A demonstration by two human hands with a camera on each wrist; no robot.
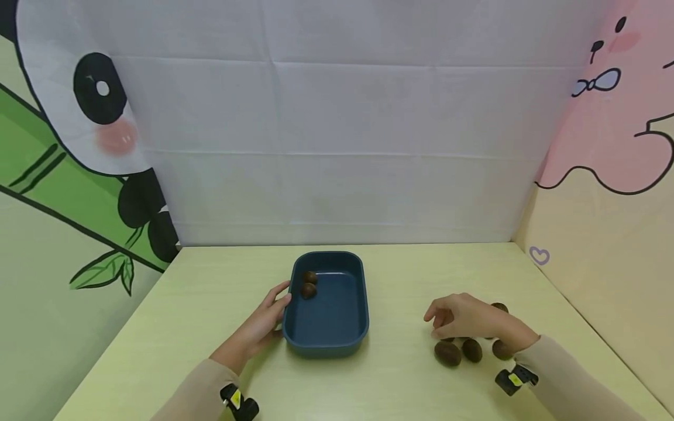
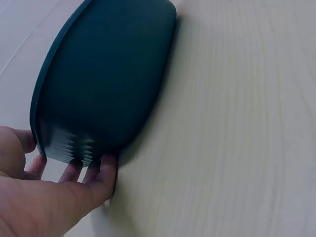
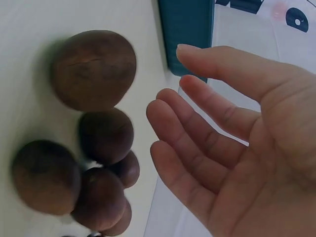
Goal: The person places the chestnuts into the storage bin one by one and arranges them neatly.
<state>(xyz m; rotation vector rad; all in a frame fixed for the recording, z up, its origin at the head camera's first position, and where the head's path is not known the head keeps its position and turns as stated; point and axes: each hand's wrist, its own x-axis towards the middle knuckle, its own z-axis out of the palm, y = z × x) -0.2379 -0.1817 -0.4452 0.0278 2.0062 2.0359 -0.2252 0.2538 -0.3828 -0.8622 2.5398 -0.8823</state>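
Observation:
A dark blue rectangular tray [image 1: 327, 352] stands on the table, with two brown round nut-like things [image 1: 308, 290] inside at its left wall. My left hand [image 1: 260, 327] is at the tray's left side; in the left wrist view its fingertips touch the outer wall [image 2: 98, 94], fairly straight and spread. Over on the right, my right hand [image 1: 463, 316] hovers above a group of dark brown, rounded nut-like things [image 1: 447, 354]. Its fingers are loosely bent and apart from the thumb, with nothing between them in the right wrist view. The hand and forearm partly hide the group in the head view.
The pale wood-grain table [image 1: 400, 275] reaches back to a white cloth wall [image 1: 347, 117]. Printed side panels [image 1: 605, 263] stand at the left and right. Each wrist carries a small black camera [image 1: 516, 379].

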